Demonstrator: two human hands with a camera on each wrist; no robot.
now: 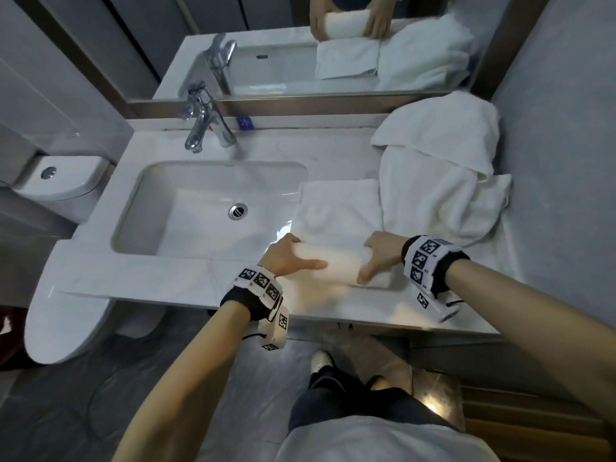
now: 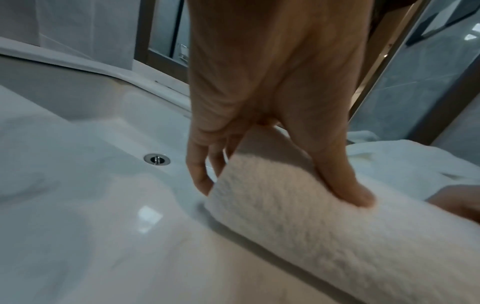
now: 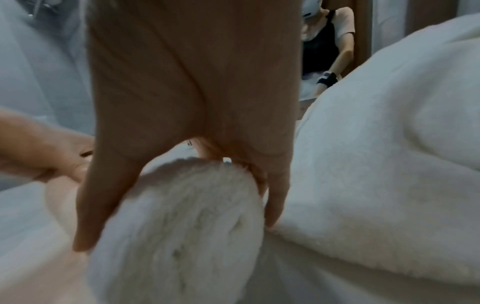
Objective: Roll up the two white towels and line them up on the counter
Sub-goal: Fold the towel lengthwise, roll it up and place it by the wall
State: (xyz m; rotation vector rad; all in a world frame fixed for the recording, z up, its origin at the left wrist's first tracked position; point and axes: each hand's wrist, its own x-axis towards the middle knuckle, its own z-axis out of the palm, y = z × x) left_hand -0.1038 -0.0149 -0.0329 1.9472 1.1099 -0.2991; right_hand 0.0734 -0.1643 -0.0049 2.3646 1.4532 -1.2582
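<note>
A white towel lies on the counter [image 1: 150, 278] right of the sink, its near end wound into a thick roll [image 1: 333, 261] and its flat part [image 1: 336, 211] stretching away from me. My left hand [image 1: 305, 253] grips the roll's left end, thumb on the near side and fingers over the far side; the left wrist view shows the same hand [image 2: 283, 191] on the roll [image 2: 311, 226]. At the other end my right hand [image 1: 366, 261] wraps round the roll, seen end-on as the roll [image 3: 182, 216] in the right wrist view. A second white towel [image 1: 443, 181] lies crumpled at the back right.
The sink basin [image 1: 140, 208] with its drain [image 1: 238, 211] is left of the towel, and a chrome faucet [image 1: 203, 121] stands behind it. A mirror [image 1: 300, 45] backs the counter. A toilet [image 1: 60, 181] stands at the left; a wall [image 1: 560, 145] bounds the right.
</note>
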